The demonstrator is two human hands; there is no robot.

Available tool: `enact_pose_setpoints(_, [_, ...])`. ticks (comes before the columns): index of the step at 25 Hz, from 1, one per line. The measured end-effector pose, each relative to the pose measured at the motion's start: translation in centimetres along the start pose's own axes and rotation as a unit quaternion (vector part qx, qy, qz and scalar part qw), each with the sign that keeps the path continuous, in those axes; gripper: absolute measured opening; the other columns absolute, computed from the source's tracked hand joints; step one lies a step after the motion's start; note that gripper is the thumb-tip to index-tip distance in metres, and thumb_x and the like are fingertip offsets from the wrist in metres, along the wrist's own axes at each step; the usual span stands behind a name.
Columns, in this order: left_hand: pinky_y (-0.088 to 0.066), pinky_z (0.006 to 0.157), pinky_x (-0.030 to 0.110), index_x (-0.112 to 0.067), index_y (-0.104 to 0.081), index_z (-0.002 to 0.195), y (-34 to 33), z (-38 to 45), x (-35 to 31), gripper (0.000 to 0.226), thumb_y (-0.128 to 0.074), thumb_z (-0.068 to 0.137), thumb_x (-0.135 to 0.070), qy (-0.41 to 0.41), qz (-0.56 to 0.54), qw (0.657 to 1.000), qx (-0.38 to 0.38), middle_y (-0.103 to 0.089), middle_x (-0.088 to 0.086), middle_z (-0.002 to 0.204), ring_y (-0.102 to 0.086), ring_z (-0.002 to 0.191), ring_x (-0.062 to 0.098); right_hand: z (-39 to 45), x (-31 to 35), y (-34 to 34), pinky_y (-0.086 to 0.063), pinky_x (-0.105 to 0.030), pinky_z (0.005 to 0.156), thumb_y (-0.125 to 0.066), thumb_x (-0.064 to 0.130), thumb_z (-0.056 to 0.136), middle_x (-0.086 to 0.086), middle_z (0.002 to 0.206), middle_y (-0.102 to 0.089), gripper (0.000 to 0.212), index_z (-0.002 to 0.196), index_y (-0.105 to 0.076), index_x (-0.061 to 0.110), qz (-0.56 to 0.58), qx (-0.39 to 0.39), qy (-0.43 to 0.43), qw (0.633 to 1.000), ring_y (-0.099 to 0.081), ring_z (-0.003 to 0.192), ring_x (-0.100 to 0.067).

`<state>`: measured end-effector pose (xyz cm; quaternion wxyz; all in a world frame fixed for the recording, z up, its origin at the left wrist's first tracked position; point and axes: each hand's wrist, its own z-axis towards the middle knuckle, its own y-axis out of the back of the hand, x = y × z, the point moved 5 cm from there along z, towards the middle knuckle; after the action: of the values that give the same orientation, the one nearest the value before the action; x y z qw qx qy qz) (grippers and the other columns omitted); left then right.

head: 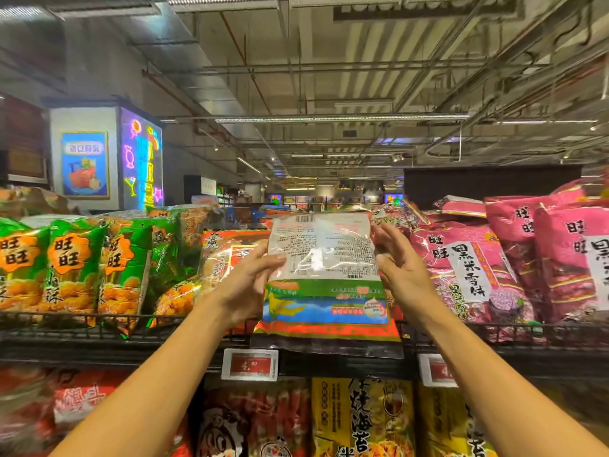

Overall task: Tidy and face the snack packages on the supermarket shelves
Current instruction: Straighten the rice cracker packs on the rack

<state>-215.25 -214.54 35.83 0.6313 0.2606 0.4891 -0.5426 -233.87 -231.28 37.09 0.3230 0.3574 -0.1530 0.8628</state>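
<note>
Held up between both hands in front of the top shelf: a snack bag (324, 278), back panel toward the camera, barcode at the top edge, dense small print on a clear upper half, green, blue and red bands lower down, clear bottom seam hanging over the shelf's front rail (131, 324). Left hand (245, 285) on the bag's left edge, fingers (273, 258) lightly curled with tips on the printed face, thumb hidden behind the pack. Right hand (400, 268) on the right edge, fingers only loosely bent and spread, tips touching the side of the pack; whether pinching or merely steadying, cannot tell. Both forearms bare, reaching up from the lower corners. Behind the held pack, an orange-red bag with a cartoon face (230, 255), partly covered. To the left along the same shelf, green-and-orange bags (69, 268) standing in a row, some leaning. To the right, pink rice-cracker bags (474, 268) with black lettering on white panels, stacked and tilted. On the shelf lip below, a red electronic price tag (249, 365) just left of the bag's bottom seam, and a second tag (436, 371) partly hidden by the right forearm. Lower shelf: red packs (257, 420) and yellow seaweed-flavour packs (362, 417). Farther off at left, a pillar with neon candy signs (143, 159) and a blue poster (85, 163); overhead, exposed ceiling pipes and strip lights.
</note>
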Motion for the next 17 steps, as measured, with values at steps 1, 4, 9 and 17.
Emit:
enact_pose_setpoints(1, [-0.059,0.079,0.037,-0.019,-0.051,0.137,0.0,0.1,-0.1,0.059,-0.069,0.081,-0.015,-0.024,0.005,1.0,0.001,-0.064,0.009,0.132,-0.064,0.117,0.026,-0.1,-0.5,0.1,-0.055,-0.029,0.09,-0.049,0.009,0.103,0.009,0.132,-0.06,0.042,0.14,-0.047,0.028,0.029,-0.002,-0.043,0.999,-0.062,0.114,-0.009])
enact_pose_setpoints(4, [-0.059,0.077,0.034,-0.027,-0.05,0.138,-0.3,0.3,-0.6,0.066,-0.07,0.078,-0.008,-0.063,0.002,0.998,-0.002,-0.066,0.011,0.129,-0.066,0.114,0.028,-0.9,-1.2,-0.2,-0.061,-0.034,0.072,-0.054,0.048,0.092,-0.002,0.121,-0.072,0.038,0.124,-0.063,0.027,0.027,0.06,-0.119,0.991,-0.073,0.098,-0.02])
enact_pose_setpoints(9, [-0.059,0.079,0.034,-0.032,-0.049,0.14,-0.8,0.3,-0.7,0.073,-0.072,0.076,-0.005,-0.084,0.019,0.996,-0.001,-0.065,0.013,0.129,-0.065,0.114,0.03,-1.4,-1.0,0.1,-0.059,-0.04,0.075,-0.069,0.039,0.085,-0.002,0.118,-0.073,0.028,0.113,-0.069,0.039,0.022,0.072,-0.082,0.994,-0.071,0.104,-0.02])
enact_pose_setpoints(17, [-0.057,0.086,0.035,-0.027,-0.04,0.146,-0.9,-0.2,-1.4,0.082,-0.073,0.075,-0.004,-0.089,0.041,0.995,0.002,-0.064,0.014,0.13,-0.063,0.119,0.031,-1.2,-0.2,-0.1,-0.054,-0.056,0.085,-0.072,0.041,0.083,-0.007,0.12,-0.072,0.03,0.113,-0.069,0.039,0.014,0.066,-0.07,0.995,-0.07,0.104,-0.026])
